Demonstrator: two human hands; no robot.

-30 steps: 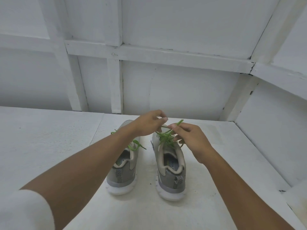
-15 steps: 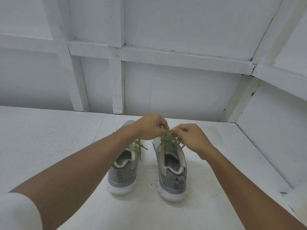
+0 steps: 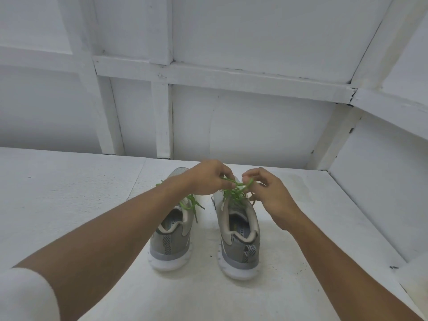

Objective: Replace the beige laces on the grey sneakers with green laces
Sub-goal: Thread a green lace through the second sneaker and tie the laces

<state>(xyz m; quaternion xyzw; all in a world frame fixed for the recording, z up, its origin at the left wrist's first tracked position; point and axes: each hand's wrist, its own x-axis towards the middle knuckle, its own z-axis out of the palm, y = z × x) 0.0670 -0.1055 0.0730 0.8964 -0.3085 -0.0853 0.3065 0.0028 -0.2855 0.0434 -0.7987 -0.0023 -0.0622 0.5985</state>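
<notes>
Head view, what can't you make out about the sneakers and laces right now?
- Right-side grey sneaker, toe and eyelets: head view, behind the left hand and right hand.
- Knot in the green lace: head view, tangled, too small, partly covered by both hands.
- Left-side grey sneaker, eyelets: head view, behind the left forearm.
- Insole print: head view, too small, cut off by the collar.

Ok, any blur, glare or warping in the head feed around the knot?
Head view: soft even light, no glare; wall beams lean outward with wide-angle distortion; green lace between left hand and right hand looks slightly smeared, strands hard to separate.
</notes>
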